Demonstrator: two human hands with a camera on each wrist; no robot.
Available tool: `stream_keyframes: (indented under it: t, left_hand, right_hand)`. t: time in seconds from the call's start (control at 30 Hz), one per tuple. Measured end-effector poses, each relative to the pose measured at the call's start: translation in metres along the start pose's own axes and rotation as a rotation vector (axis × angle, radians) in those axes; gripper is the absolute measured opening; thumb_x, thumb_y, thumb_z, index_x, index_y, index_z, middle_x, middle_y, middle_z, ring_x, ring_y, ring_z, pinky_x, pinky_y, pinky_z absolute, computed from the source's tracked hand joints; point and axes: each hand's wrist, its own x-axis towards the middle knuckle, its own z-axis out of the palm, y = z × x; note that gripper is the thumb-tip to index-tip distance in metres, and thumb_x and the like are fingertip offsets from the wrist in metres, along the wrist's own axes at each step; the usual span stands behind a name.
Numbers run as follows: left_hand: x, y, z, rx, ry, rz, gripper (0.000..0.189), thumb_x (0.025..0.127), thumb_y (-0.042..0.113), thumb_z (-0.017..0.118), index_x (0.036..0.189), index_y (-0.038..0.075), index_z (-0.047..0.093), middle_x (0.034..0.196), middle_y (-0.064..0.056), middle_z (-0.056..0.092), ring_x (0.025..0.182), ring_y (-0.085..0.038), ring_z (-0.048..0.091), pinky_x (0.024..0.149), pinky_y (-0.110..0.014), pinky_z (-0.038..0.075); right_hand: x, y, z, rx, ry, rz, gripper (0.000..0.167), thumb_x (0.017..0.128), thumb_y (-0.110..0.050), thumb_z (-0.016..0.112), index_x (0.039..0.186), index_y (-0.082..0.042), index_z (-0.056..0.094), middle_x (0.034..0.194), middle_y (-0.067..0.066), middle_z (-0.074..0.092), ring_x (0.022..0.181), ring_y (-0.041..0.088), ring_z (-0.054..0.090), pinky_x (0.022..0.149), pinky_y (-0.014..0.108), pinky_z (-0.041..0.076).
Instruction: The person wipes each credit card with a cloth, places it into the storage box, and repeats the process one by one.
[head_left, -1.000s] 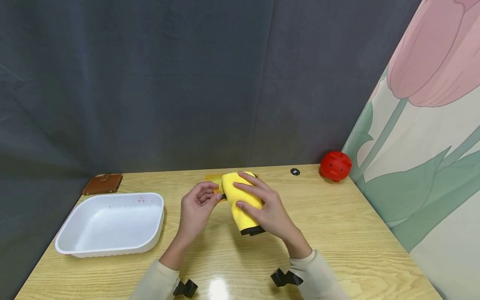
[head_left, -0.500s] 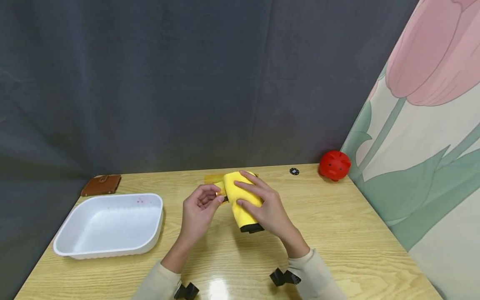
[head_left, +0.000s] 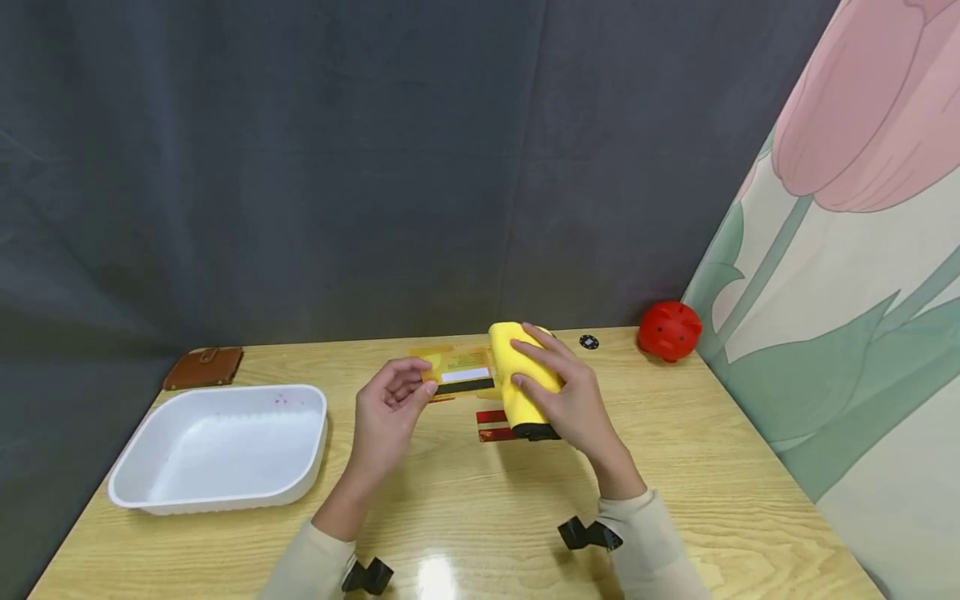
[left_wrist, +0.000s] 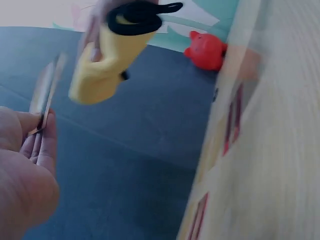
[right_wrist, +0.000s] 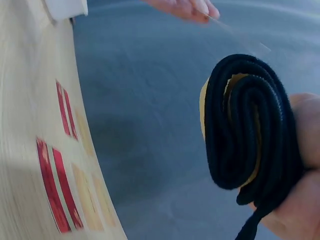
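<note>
My left hand (head_left: pixel 384 412) pinches the left end of a gold-yellow bank card (head_left: pixel 467 377) between thumb and fingers. The card's dark magnetic stripe and a white panel show in the head view; the left wrist view catches it nearly edge-on. To its right, my right hand (head_left: pixel 581 404) grips a folded yellow cloth (head_left: pixel 517 379) with a black edge. In the head view the cloth overlaps the card's right end, while the right wrist view shows the cloth's rolled black edge (right_wrist: pixel 245 125) from below. Both things are held above the table.
Red and yellow flat pieces (head_left: pixel 491 427) lie on the wooden table (head_left: pixel 720 467) beneath the hands. A white plastic tray (head_left: pixel 225 504) stands at the left, with a brown leather wallet (head_left: pixel 204 368) behind it. Toward the back right are a black-and-white poker chip (head_left: pixel 589 342) and a red piggy bank (head_left: pixel 670 332).
My right hand has moved right and slightly up with the cloth, uncovering most of the card and a red piece on the table. My left hand keeps its pinch, nearly in place.
</note>
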Motion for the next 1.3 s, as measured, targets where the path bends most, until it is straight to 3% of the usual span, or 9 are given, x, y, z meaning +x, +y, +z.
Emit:
stream_keyframes:
  t: [0.13, 0.27, 0.47, 0.57, 0.7, 0.87, 0.93, 1.13, 1.3]
  left_hand:
    - [0.005, 0.007, -0.012, 0.021, 0.034, -0.016, 0.026, 0.093, 0.0, 0.074, 0.118, 0.004, 0.068, 0.104, -0.01, 0.072, 0.091, -0.009, 0.071, 0.082, -0.021, 0.062]
    - [0.012, 0.017, -0.03, 0.027, 0.086, -0.004, 0.027, 0.093, -0.002, 0.072, 0.12, 0.0, 0.067, 0.099, 0.0, 0.072, 0.089, -0.006, 0.072, 0.083, -0.02, 0.062]
    - [0.015, 0.036, -0.075, 0.034, 0.214, -0.02, 0.027, 0.094, -0.006, 0.07, 0.121, -0.004, 0.067, 0.094, 0.006, 0.073, 0.085, -0.003, 0.071, 0.079, -0.016, 0.06]
    - [0.011, 0.041, -0.102, 0.036, 0.233, -0.031, 0.028, 0.092, -0.007, 0.071, 0.12, -0.003, 0.067, 0.093, 0.006, 0.073, 0.083, -0.002, 0.071, 0.076, -0.014, 0.06]
    - [0.007, 0.042, -0.138, 0.128, 0.168, -0.039, 0.032, 0.093, -0.003, 0.073, 0.124, 0.0, 0.066, 0.093, 0.008, 0.073, 0.082, -0.001, 0.071, 0.073, -0.012, 0.059]
    - [0.0, 0.033, -0.178, 0.418, 0.023, -0.091, 0.038, 0.096, 0.01, 0.074, 0.132, 0.007, 0.062, 0.094, 0.019, 0.073, 0.084, 0.004, 0.071, 0.075, -0.01, 0.057]
    - [-0.003, 0.028, -0.191, 0.49, -0.012, -0.112, 0.04, 0.096, 0.013, 0.074, 0.134, 0.008, 0.061, 0.095, 0.023, 0.072, 0.085, 0.005, 0.071, 0.075, -0.01, 0.057]
    - [-0.007, 0.013, -0.227, 0.514, -0.077, -0.114, 0.04, 0.095, 0.007, 0.074, 0.132, 0.007, 0.06, 0.095, 0.023, 0.073, 0.082, 0.003, 0.073, 0.073, -0.01, 0.057]
    - [-0.004, -0.001, -0.248, 0.535, -0.131, -0.117, 0.041, 0.096, 0.004, 0.072, 0.133, 0.007, 0.058, 0.095, 0.022, 0.073, 0.082, 0.002, 0.073, 0.071, -0.011, 0.057]
  right_hand:
    - [0.0, 0.005, -0.013, -0.018, 0.032, 0.044, 0.044, 0.091, -0.011, 0.08, 0.134, -0.017, 0.071, 0.156, 0.001, 0.054, 0.141, 0.028, 0.051, 0.082, 0.012, 0.053]
    - [0.0, 0.006, -0.025, -0.009, 0.057, 0.075, 0.045, 0.092, -0.011, 0.079, 0.135, -0.018, 0.07, 0.156, -0.002, 0.053, 0.127, 0.021, 0.056, 0.079, 0.013, 0.054]
    - [-0.002, 0.006, -0.038, -0.024, 0.072, 0.112, 0.045, 0.094, -0.014, 0.077, 0.138, -0.02, 0.068, 0.159, -0.003, 0.05, 0.117, 0.014, 0.057, 0.079, 0.016, 0.055]
    - [-0.003, 0.008, -0.042, -0.027, 0.08, 0.119, 0.045, 0.094, -0.014, 0.077, 0.138, -0.021, 0.068, 0.158, -0.005, 0.05, 0.115, 0.012, 0.058, 0.08, 0.016, 0.055]
    - [-0.003, 0.01, -0.048, -0.027, 0.095, 0.112, 0.046, 0.093, -0.012, 0.077, 0.137, -0.022, 0.069, 0.157, -0.007, 0.051, 0.115, 0.008, 0.059, 0.08, 0.015, 0.055]
    - [-0.001, 0.01, -0.052, -0.024, 0.102, 0.12, 0.046, 0.093, -0.013, 0.078, 0.137, -0.023, 0.068, 0.157, -0.008, 0.051, 0.117, 0.007, 0.058, 0.081, 0.015, 0.054]
    - [-0.001, 0.01, -0.052, -0.015, 0.1, 0.132, 0.046, 0.093, -0.014, 0.078, 0.137, -0.024, 0.068, 0.158, -0.009, 0.051, 0.117, 0.008, 0.059, 0.081, 0.016, 0.055]
    - [-0.002, 0.012, -0.053, -0.009, 0.096, 0.145, 0.046, 0.094, -0.015, 0.077, 0.138, -0.024, 0.068, 0.158, -0.009, 0.05, 0.115, 0.01, 0.06, 0.08, 0.017, 0.056]
    - [-0.002, 0.011, -0.055, -0.024, 0.098, 0.149, 0.046, 0.094, -0.016, 0.077, 0.138, -0.025, 0.067, 0.158, -0.01, 0.05, 0.114, 0.01, 0.06, 0.079, 0.017, 0.056]
